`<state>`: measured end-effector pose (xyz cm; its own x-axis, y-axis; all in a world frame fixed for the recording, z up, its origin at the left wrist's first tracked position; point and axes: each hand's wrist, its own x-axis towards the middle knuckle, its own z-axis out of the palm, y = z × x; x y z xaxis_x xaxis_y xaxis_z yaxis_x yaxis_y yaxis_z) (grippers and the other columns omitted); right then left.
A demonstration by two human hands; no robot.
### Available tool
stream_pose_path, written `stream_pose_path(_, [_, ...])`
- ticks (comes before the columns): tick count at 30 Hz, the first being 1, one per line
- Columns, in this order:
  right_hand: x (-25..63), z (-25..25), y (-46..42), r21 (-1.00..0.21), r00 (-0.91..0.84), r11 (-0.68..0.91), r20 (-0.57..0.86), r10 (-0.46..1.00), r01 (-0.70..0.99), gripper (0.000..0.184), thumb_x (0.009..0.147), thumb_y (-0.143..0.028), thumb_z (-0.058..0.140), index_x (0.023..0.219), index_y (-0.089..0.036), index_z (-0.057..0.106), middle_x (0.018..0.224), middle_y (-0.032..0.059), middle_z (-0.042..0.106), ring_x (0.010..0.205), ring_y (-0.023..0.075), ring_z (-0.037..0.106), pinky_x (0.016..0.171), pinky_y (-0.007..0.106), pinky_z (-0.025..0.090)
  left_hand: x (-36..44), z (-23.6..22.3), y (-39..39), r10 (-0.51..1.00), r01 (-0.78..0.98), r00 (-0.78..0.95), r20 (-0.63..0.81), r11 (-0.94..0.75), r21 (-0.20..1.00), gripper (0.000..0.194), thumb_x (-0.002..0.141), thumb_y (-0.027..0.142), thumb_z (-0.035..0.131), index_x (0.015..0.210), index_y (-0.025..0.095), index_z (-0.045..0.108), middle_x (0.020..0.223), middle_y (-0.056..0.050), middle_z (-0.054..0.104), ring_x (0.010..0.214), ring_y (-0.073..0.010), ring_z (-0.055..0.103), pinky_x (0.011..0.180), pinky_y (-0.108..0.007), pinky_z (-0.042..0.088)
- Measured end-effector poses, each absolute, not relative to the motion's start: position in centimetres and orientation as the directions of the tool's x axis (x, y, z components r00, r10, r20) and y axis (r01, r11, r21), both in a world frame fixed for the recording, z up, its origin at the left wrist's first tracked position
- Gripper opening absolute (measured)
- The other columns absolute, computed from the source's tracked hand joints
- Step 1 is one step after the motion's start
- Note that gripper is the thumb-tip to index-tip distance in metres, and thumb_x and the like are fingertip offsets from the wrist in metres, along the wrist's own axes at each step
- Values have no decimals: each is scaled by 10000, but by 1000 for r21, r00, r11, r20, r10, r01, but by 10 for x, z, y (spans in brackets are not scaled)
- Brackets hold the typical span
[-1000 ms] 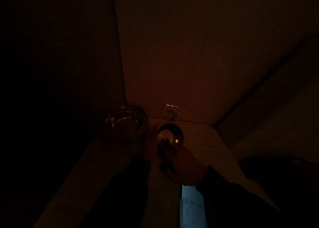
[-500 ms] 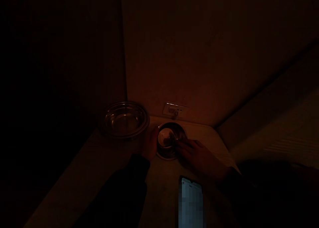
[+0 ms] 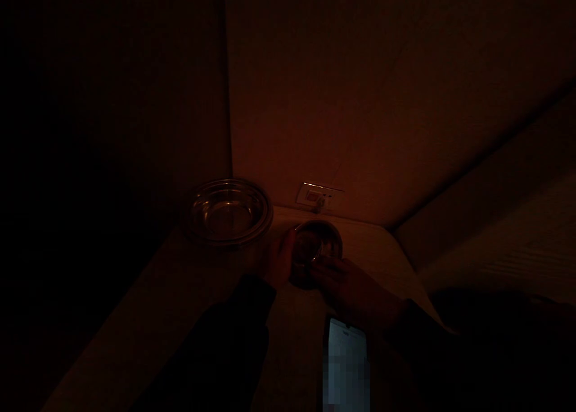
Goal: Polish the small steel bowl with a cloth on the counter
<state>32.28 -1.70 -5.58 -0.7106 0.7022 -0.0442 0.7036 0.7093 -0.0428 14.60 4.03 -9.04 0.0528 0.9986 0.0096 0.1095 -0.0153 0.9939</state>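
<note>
The light is very dim. A small round metal bowl (image 3: 333, 235) stands on the wooden tabletop between my hands. My left hand (image 3: 279, 262) grips its left side, the thumb lying along the rim. My right hand (image 3: 353, 287) comes over the near right rim with its fingers pressed together and the tips down inside the bowl. Near those tips a curved bright edge glints; whether it is an object or a reflection I cannot tell. What the right fingers hold, if anything, is hidden in shadow.
A wide, shallow metal basin (image 3: 264, 223) sits at the back left of the tabletop (image 3: 180, 304). Behind the bowl, a wall socket (image 3: 310, 194) has a plug in it. A phone (image 3: 347, 364) with its screen lit lies at the near edge of view.
The pale round patch inside the bowl has gone dark, leaving a thin bright edge. My right fingers have shifted slightly nearer and lower. The whole view has shifted a little.
</note>
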Motion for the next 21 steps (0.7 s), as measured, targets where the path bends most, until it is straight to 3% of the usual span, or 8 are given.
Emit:
stream_pose_path(6, [283, -49, -10, -317, -658, 624, -1, 753, 714, 413, 841, -92, 438, 1251, -134, 461, 1098, 122, 597, 974, 202, 534, 844, 330, 436, 145, -95, 45, 1000, 168, -15, -11, 14, 986, 453, 898, 418, 323, 1070, 162, 653, 1091, -99, 684, 1069, -236, 602, 983, -379, 418])
stream_pose_path(16, [316, -38, -15, -100, -659, 651, -121, 742, 752, 402, 875, -149, 442, 1275, -166, 481, 1216, 121, 580, 1109, 253, 487, 912, 436, 357, 145, -82, 41, 996, 148, 87, -32, 19, 989, 451, 893, 417, 329, 1101, 169, 643, 1130, -90, 673, 1084, -231, 595, 993, -366, 407])
stream_pose_path(21, [305, -39, -13, -181, -680, 659, -92, 728, 730, 389, 862, -126, 456, 1248, -148, 498, 1165, 123, 598, 1087, 231, 498, 920, 398, 366, 145, -84, 41, 997, 113, 73, 1, -9, 994, 442, 900, 419, 315, 1050, 189, 661, 1073, -70, 699, 1029, -221, 624, 943, -347, 444])
